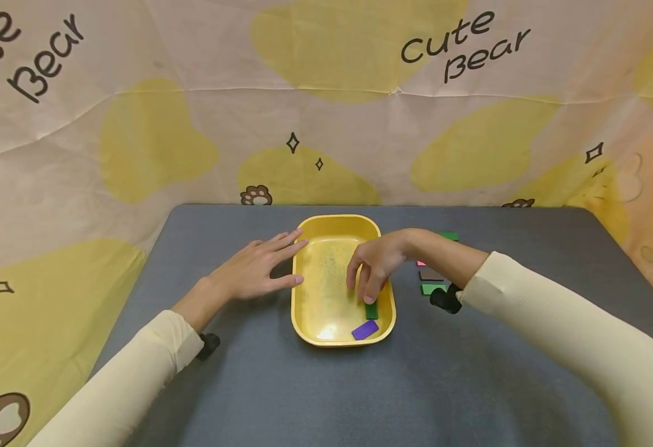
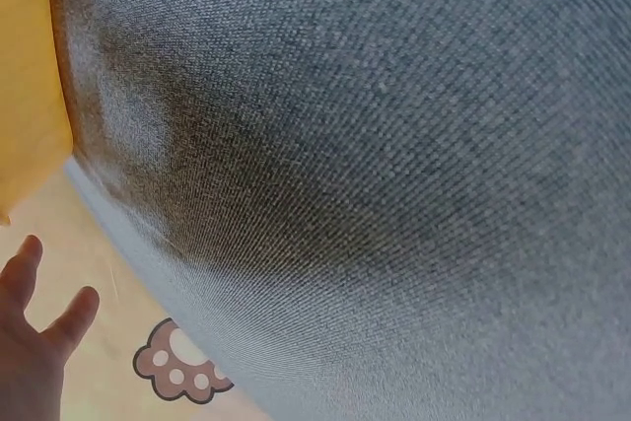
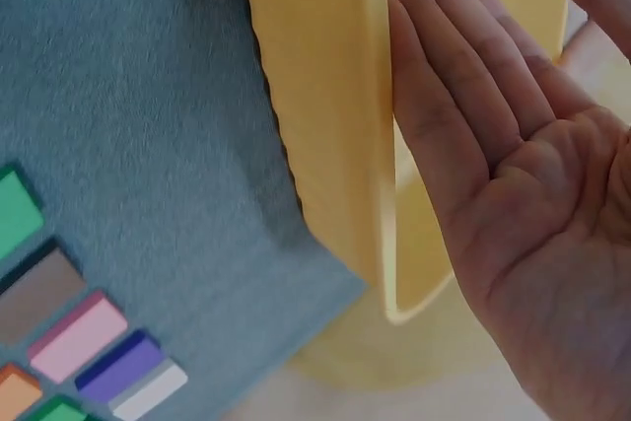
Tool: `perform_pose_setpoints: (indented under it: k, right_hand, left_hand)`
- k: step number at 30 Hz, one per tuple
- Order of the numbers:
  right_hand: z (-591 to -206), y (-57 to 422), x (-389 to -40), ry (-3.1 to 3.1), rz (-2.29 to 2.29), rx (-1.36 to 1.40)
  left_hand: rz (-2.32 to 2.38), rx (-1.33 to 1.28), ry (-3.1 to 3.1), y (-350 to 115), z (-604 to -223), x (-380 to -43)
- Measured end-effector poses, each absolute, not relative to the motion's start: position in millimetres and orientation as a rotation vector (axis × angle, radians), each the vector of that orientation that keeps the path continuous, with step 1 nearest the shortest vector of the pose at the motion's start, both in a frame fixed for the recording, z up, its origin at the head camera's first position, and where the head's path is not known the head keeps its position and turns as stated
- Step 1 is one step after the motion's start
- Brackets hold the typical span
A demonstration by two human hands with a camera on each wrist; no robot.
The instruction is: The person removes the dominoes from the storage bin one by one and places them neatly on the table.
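Note:
A yellow plastic tray (image 1: pixel 344 343) sits on the grey table. My left hand (image 1: pixel 256 267) is at its left side, fingers spread and straight, fingertips at the rim. Only part of that hand (image 2: pixel 35 342) appears in the left wrist view. My right hand (image 1: pixel 377 264) reaches down into the tray, its thumb tip over a dark green block (image 1: pixel 372 311). A purple block (image 1: pixel 365 330) lies in the tray's near right corner. In the right wrist view, the right hand's (image 3: pixel 532 194) fingers extend behind the tray wall (image 3: pixel 325 115), which hides their tips; the thumb stands apart.
Right of the tray, loose blocks lie on the table, partly under my right forearm: a green one (image 1: pixel 434 289), a brown one (image 3: pixel 41 295), a pink one (image 3: pixel 79 335), a purple one (image 3: pixel 120 366) and others. A printed cloth (image 1: pixel 326 124) hangs behind the table.

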State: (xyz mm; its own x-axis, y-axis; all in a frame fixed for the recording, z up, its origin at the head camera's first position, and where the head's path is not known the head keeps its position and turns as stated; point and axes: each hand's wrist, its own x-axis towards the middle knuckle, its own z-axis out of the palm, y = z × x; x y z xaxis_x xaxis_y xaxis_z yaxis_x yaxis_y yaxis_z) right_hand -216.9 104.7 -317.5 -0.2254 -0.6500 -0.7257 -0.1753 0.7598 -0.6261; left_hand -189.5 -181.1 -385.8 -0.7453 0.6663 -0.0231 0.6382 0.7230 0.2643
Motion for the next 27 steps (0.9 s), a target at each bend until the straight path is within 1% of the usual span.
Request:
perform_pose_setpoints:
  k: [11,21,27]
  right_hand:
    - [-333,87,-209,1.739,-0.348,-0.645]
    - [-340,77,-204,1.707,-0.237,-0.639]
    - [-341,73,-201,1.713,-0.172,-0.684]
  left_hand:
    - [0.38,1.064,2.808,-181,-386,-190]
    - [0.376,1.08,2.811,-182,-386,-190]
    - [0.386,1.079,2.808,-182,-387,-190]
